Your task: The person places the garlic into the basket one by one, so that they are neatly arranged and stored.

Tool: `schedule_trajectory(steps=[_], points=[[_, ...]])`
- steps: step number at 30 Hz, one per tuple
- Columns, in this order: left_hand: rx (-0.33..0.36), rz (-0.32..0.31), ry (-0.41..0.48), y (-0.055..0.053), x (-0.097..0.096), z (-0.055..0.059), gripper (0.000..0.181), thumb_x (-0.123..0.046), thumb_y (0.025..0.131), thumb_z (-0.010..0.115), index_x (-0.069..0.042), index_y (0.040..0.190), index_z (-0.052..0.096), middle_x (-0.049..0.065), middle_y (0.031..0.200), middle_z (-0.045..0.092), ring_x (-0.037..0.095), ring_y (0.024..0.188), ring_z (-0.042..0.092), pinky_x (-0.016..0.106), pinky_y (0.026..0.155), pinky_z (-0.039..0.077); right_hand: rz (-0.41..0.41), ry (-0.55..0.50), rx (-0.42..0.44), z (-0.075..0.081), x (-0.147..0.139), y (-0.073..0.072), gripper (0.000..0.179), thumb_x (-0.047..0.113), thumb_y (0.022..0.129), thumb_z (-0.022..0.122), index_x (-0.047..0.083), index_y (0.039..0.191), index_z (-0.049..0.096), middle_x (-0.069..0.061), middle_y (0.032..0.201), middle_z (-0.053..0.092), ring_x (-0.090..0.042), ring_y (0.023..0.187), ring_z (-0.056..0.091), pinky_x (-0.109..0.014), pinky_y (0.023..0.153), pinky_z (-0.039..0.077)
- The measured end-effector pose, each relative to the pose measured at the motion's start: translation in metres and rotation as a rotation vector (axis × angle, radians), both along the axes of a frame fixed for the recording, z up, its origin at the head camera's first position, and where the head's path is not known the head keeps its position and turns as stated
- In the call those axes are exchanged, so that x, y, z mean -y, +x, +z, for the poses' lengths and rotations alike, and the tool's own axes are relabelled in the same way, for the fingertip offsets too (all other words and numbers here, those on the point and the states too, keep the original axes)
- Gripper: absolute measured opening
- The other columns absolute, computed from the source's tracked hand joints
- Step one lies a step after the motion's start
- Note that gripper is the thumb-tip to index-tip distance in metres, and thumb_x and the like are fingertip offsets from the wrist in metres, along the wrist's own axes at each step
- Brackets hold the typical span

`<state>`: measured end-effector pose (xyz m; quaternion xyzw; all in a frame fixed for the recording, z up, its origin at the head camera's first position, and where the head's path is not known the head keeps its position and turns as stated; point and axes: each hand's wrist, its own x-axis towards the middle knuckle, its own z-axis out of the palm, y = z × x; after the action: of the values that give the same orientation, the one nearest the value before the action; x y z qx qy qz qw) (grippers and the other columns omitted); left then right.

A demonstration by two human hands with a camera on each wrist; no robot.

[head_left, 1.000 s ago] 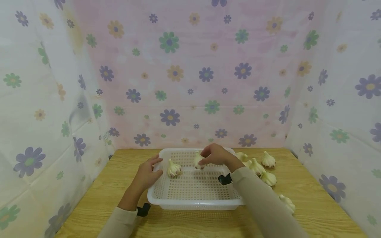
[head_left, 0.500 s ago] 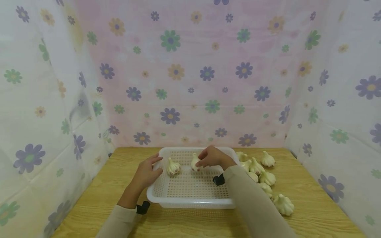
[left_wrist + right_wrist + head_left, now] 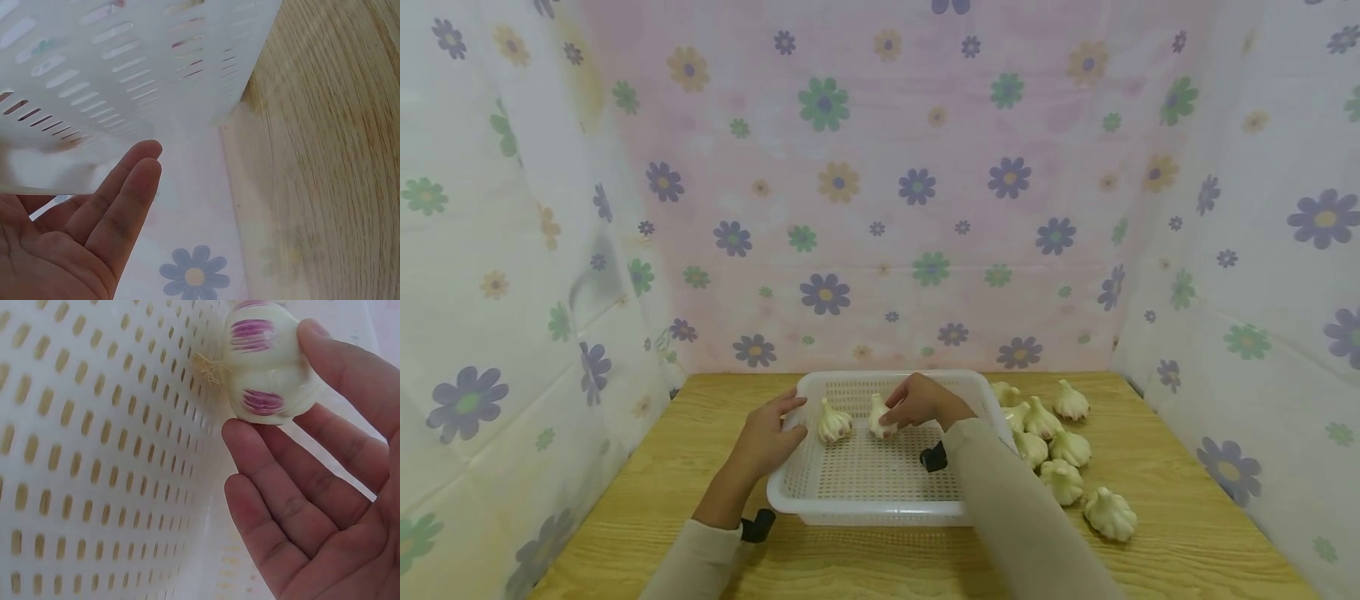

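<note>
A white perforated plastic basket (image 3: 895,510) stands on the table. Inside it, at the left, a garlic bulb (image 3: 834,422) sits with its stem up. My right hand (image 3: 923,400) pinches a second garlic bulb (image 3: 880,419) just to the right of that one. The right wrist view shows this bulb (image 3: 269,369), streaked purple, between thumb and fingers (image 3: 269,462), its roots close to the basket floor (image 3: 81,481). My left hand (image 3: 769,437) rests at the basket's left rim, its fingers nearly straight along the outer wall (image 3: 125,69).
Several more garlic bulbs (image 3: 1062,482) lie on the wooden table (image 3: 1180,533) to the right of the basket, one (image 3: 1109,514) nearest the front. Flower-printed sheets (image 3: 880,250) enclose the table at the back and both sides.
My right hand has carried its garlic bulb left and down, close to the bulb in the basket. My left hand has stayed at the rim.
</note>
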<state>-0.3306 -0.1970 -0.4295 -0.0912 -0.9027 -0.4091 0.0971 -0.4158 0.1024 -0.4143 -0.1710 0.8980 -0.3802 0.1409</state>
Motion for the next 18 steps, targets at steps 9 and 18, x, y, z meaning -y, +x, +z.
schedule_trajectory(steps=[9,18], points=[[-0.018,0.009,-0.038,0.000,-0.001,0.000,0.052,-0.015,0.091,0.065,-0.003,0.142,0.062,0.014,0.162,0.044,0.043,0.122,0.066,0.047,0.089,0.063,-0.036,-0.019,0.012,-0.004,0.013,0.004,0.038,0.028,0.084,0.086,0.010,0.116,0.077,-0.004,0.086,0.078,-0.029,0.086,0.075,-0.036,0.076,0.061],[-0.025,0.009,-0.051,0.000,0.000,0.003,0.052,-0.016,0.092,0.065,-0.004,0.143,0.062,0.014,0.162,0.044,0.039,0.120,0.068,0.044,0.085,0.064,-0.027,-0.009,-0.005,0.000,0.025,0.005,0.038,0.030,0.083,0.087,0.010,0.115,0.078,0.000,0.087,0.077,-0.027,0.086,0.076,-0.034,0.074,0.061]])
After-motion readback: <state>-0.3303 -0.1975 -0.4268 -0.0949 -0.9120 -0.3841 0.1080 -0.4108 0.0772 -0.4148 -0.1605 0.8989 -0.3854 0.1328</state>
